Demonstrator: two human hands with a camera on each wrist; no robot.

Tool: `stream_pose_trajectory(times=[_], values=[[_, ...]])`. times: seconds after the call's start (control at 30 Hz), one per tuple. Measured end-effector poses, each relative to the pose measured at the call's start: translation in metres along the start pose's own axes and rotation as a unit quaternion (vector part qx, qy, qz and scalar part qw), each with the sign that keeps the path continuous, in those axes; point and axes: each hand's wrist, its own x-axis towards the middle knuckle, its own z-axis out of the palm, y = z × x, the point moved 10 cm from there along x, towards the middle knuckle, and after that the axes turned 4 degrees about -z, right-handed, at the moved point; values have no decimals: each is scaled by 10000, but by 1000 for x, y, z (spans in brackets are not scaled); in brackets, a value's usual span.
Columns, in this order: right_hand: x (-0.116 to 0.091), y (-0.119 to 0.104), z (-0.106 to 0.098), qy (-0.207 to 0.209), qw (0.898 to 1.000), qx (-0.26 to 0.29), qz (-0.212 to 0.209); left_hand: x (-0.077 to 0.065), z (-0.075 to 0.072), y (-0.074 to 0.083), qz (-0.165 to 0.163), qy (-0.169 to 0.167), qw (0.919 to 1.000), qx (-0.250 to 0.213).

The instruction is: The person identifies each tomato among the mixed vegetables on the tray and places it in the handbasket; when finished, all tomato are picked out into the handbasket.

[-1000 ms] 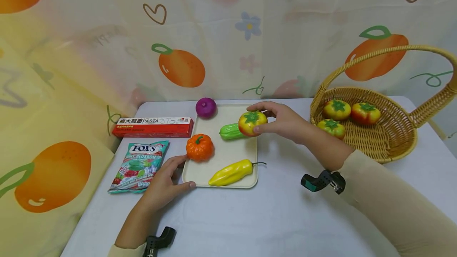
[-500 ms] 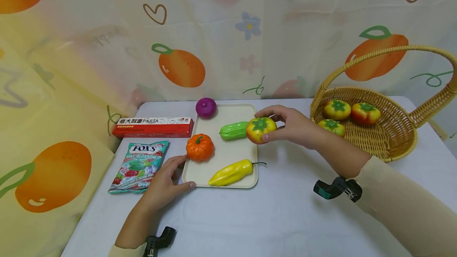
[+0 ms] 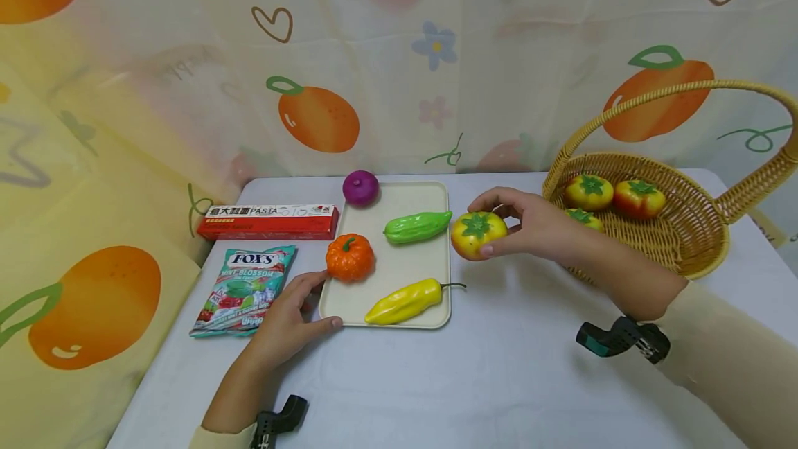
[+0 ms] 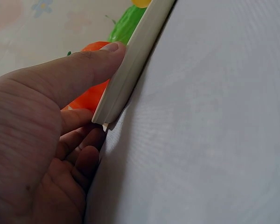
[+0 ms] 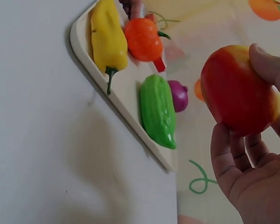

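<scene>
My right hand (image 3: 530, 227) pinches a yellow-and-red tomato (image 3: 479, 235) with a green star-shaped top, just off the right edge of the cream tray (image 3: 399, 262). The tomato's red underside faces the right wrist view. My left hand (image 3: 289, 317) holds the tray's front left corner, its thumb (image 4: 98, 65) against the rim in the left wrist view. On the tray lie an orange pumpkin (image 3: 350, 258), a green bumpy cucumber-like vegetable (image 3: 416, 227) and a yellow pepper (image 3: 405, 301). A purple onion (image 3: 360, 188) sits at the tray's back left corner.
At the right stands a wicker basket (image 3: 692, 241) with a tall handle, holding more such tomatoes (image 3: 639, 198). Left of the tray lie a red pasta box (image 3: 268, 223) and a bag of Fox's sweets (image 3: 243, 291). A patterned curtain (image 3: 386, 54) rises behind the table.
My right hand has carried the tomato rightward from above the green vegetable to beyond the tray's edge, uncovering that vegetable. My left hand has stayed at the tray corner.
</scene>
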Motion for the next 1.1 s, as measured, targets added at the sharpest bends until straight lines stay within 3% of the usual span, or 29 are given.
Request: stream_pose_trajectory(times=[0.27, 0.53, 0.77, 1.1], values=[[-15, 0, -13, -91, 9999, -108, 7, 0, 0, 0, 9, -13, 10000, -16], [-30, 10, -26, -155, 9997, 145, 108, -1, 0, 0, 28, -30, 10000, -31], [-42, 18, -39, -217, 9991, -139, 326, -1, 0, 0, 43, -7, 10000, 37], [-57, 28, -61, -243, 9990, -315, 222, 0, 1, 1, 39, -18, 10000, -34]])
